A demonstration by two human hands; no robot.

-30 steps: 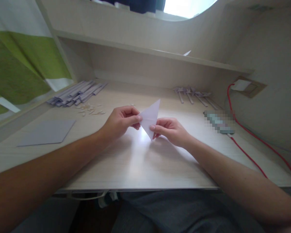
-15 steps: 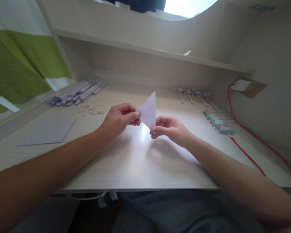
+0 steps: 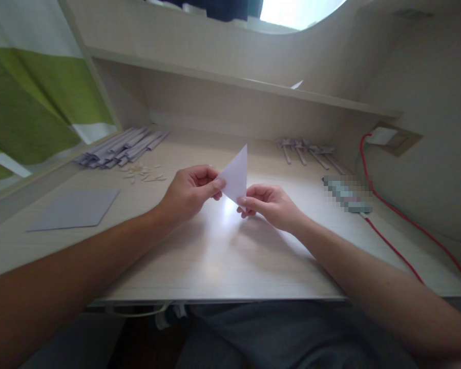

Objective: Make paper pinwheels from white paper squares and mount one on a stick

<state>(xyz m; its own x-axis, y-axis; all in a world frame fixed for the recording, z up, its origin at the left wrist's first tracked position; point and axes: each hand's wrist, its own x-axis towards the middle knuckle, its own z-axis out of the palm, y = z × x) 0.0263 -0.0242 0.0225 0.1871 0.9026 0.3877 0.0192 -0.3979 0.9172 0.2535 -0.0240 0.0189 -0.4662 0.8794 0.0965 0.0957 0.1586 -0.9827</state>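
Note:
Between both hands is a sheet of white paper folded into a triangle [image 3: 236,177], held up above the desk with one point upward. My left hand [image 3: 192,189] pinches its left corner, thumb on the near face and fingers behind. At the lower right corner, my right hand [image 3: 269,204] grips the paper between thumb and fingers. The fingertips behind the paper are partly hidden. A flat stack of white paper [image 3: 75,209] lies on the desk to the left, beyond my left forearm.
Rolled or folded paper strips [image 3: 125,146] are piled at the back left, with small pale scraps [image 3: 144,172] before them. Several paper pinwheel-like pieces on sticks [image 3: 307,151] lie back right. A blurred phone [image 3: 348,193] rests on the right, its red cable [image 3: 394,251] running off the desk.
Both thumbs have shifted slightly further onto the folded paper. The paper stays at nearly the same place and angle.

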